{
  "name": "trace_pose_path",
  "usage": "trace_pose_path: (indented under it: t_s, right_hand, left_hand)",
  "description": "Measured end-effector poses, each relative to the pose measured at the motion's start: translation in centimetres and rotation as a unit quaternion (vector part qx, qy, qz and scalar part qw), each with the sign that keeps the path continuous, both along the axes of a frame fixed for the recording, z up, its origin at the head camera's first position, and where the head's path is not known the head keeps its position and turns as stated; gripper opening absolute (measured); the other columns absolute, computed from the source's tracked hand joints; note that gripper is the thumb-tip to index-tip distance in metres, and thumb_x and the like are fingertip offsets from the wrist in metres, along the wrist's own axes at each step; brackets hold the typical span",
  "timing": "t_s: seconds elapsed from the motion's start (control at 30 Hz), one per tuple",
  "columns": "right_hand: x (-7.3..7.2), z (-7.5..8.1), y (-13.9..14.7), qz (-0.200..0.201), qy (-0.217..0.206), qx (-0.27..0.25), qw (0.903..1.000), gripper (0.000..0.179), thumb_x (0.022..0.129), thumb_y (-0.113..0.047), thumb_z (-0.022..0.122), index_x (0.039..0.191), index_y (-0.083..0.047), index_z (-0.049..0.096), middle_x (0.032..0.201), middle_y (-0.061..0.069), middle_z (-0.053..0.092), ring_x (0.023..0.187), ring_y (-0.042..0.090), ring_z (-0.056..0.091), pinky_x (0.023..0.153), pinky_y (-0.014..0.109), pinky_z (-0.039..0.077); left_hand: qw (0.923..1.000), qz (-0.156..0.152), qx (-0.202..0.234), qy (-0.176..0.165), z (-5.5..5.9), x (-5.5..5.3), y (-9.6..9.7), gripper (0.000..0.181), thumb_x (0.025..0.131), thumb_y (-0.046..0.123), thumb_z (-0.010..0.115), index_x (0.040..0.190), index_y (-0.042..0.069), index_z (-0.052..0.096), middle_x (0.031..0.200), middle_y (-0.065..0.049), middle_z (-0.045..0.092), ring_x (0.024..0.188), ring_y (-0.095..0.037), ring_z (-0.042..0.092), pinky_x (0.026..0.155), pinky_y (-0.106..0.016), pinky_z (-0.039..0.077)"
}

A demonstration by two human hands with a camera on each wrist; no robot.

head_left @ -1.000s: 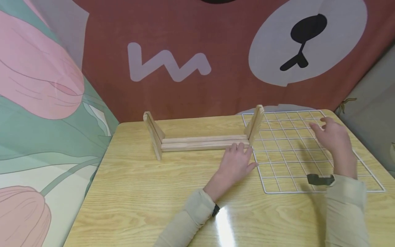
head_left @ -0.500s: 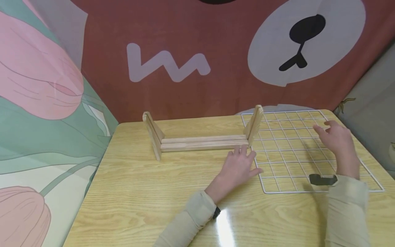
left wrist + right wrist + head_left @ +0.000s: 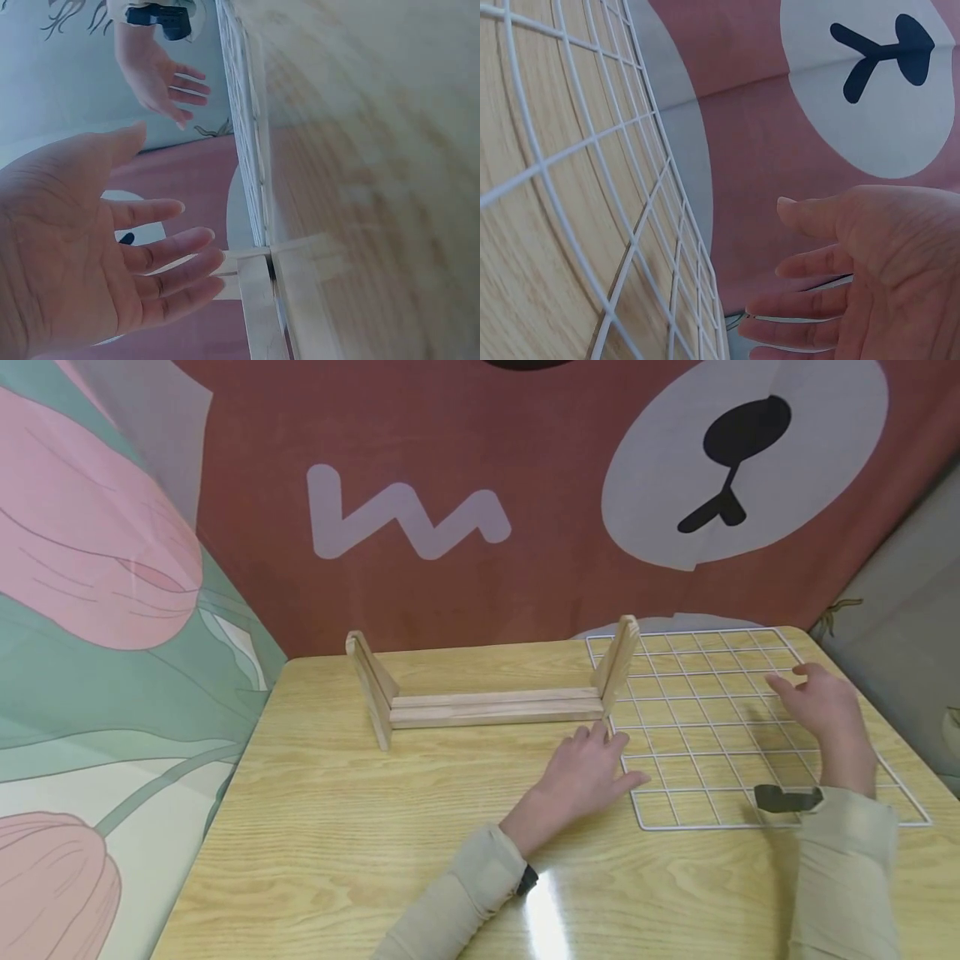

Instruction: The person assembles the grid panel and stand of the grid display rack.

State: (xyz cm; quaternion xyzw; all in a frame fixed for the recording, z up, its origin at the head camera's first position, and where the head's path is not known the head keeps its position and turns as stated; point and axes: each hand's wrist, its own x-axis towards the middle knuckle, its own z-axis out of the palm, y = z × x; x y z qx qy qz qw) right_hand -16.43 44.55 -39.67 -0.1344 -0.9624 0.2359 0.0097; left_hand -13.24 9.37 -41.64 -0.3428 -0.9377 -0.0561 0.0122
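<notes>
A wooden stand with two upright end pieces and flat slats between them stands toward the back of the table. Just in front of its right end is my left hand, fingers spread and holding nothing; the left wrist view shows its bare palm. A white wire grid panel lies flat to the right of the stand. Above that panel's right side hovers my right hand, its fingers relaxed. In the right wrist view, the right palm holds nothing and is apart from the wires.
The wood-grain table carries both things. A reddish cloth with a bear print hangs behind its back edge, and a flower-print cloth hangs at the left. The grid's left edge lies close to the stand's right upright.
My left hand has drawn back from the stand's slats, toward me and slightly right. My right hand has shifted a little right and toward me over the grid. The stand and grid stay put.
</notes>
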Motion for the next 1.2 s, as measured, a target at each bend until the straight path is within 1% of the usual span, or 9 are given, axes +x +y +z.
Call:
trace_pose_path:
  t_s: [0.17,0.33,0.43,0.6,0.77,0.87,0.93,1.07,1.2]
  right_hand:
    - [0.1,-0.4,0.5,-0.006,-0.009,-0.007,0.9999,0.075,0.109,-0.045,0.036,0.139,0.024,0.033,0.125,0.050,0.047,0.112,0.061,0.052,0.090,0.069,0.045]
    - [0.2,-0.7,0.9,-0.011,-0.006,-0.013,0.9998,0.074,0.109,-0.044,0.037,0.140,0.023,0.033,0.126,0.049,0.048,0.112,0.062,0.051,0.091,0.069,0.045]
    - [0.2,-1.0,1.2,-0.014,0.001,-0.012,0.9998,0.072,0.108,-0.042,0.039,0.139,0.023,0.034,0.125,0.049,0.049,0.112,0.062,0.051,0.091,0.069,0.044]
    - [0.3,-1.5,1.6,-0.017,0.010,-0.010,0.9997,0.069,0.108,-0.040,0.040,0.136,0.023,0.035,0.124,0.049,0.050,0.111,0.061,0.052,0.092,0.068,0.044]
    - [0.3,-1.8,1.9,-0.035,0.014,-0.010,0.9992,0.067,0.108,-0.037,0.039,0.137,0.024,0.036,0.125,0.048,0.051,0.119,0.066,0.041,0.099,0.070,0.037]
    - [0.3,-1.9,2.1,-0.055,0.011,-0.015,0.9983,0.068,0.108,-0.038,0.039,0.138,0.023,0.036,0.128,0.047,0.050,0.123,0.068,0.033,0.101,0.071,0.034]
    - [0.4,-2.0,2.1,-0.064,0.015,-0.015,0.9977,0.066,0.108,-0.037,0.039,0.136,0.023,0.037,0.128,0.046,0.050,0.124,0.069,0.033,0.102,0.070,0.034]
    - [0.6,-2.2,2.4,-0.075,0.017,-0.019,0.9968,0.064,0.107,-0.035,0.040,0.134,0.024,0.039,0.128,0.046,0.050,0.126,0.069,0.031,0.103,0.070,0.033]
    - [0.9,-2.6,3.0,-0.078,0.014,-0.020,0.9966,0.065,0.107,-0.035,0.040,0.131,0.026,0.040,0.128,0.047,0.047,0.126,0.069,0.031,0.103,0.071,0.032]
  left_hand:
    - [0.9983,-0.003,0.047,-0.036,-0.1,0.0,0.3,0.062,0.102,0.066,0.049,0.141,0.019,0.061,0.126,-0.003,0.061,0.104,-0.017,0.062,0.078,-0.027,0.054]
    - [0.9936,0.006,0.089,-0.069,-0.3,0.1,0.4,0.059,0.104,0.060,0.050,0.144,0.019,0.058,0.127,-0.004,0.059,0.107,-0.016,0.060,0.073,-0.023,0.052]
    - [0.9898,0.015,0.111,-0.087,-0.2,0.2,0.4,0.055,0.106,0.055,0.050,0.145,0.017,0.057,0.129,-0.005,0.057,0.111,-0.016,0.058,0.074,-0.022,0.053]
    - [0.9855,0.031,0.130,-0.104,-0.1,0.4,0.5,0.052,0.107,0.051,0.049,0.145,0.016,0.057,0.134,-0.008,0.055,0.116,-0.017,0.057,0.082,-0.024,0.055]
    - [0.9809,0.045,0.148,-0.118,-0.2,0.6,0.7,0.049,0.107,0.048,0.053,0.141,0.014,0.059,0.131,-0.008,0.056,0.112,-0.016,0.058,0.080,-0.023,0.054]
    - [0.9767,0.055,0.158,-0.134,-0.2,0.8,0.8,0.048,0.107,0.047,0.054,0.141,0.013,0.059,0.129,-0.007,0.055,0.110,-0.015,0.057,0.080,-0.022,0.053]
    - [0.9740,0.060,0.162,-0.146,-0.2,0.9,0.9,0.050,0.107,0.046,0.054,0.142,0.011,0.058,0.130,-0.008,0.056,0.111,-0.016,0.057,0.081,-0.022,0.053]
    - [0.9655,0.070,0.175,-0.179,-0.2,1.0,0.9,0.054,0.107,0.046,0.054,0.147,0.009,0.054,0.133,-0.009,0.056,0.114,-0.015,0.057,0.084,-0.024,0.053]
    - [0.9563,0.069,0.195,-0.207,-0.4,1.1,1.0,0.056,0.106,0.045,0.055,0.149,0.008,0.053,0.136,-0.011,0.055,0.116,-0.015,0.057,0.089,-0.025,0.053]
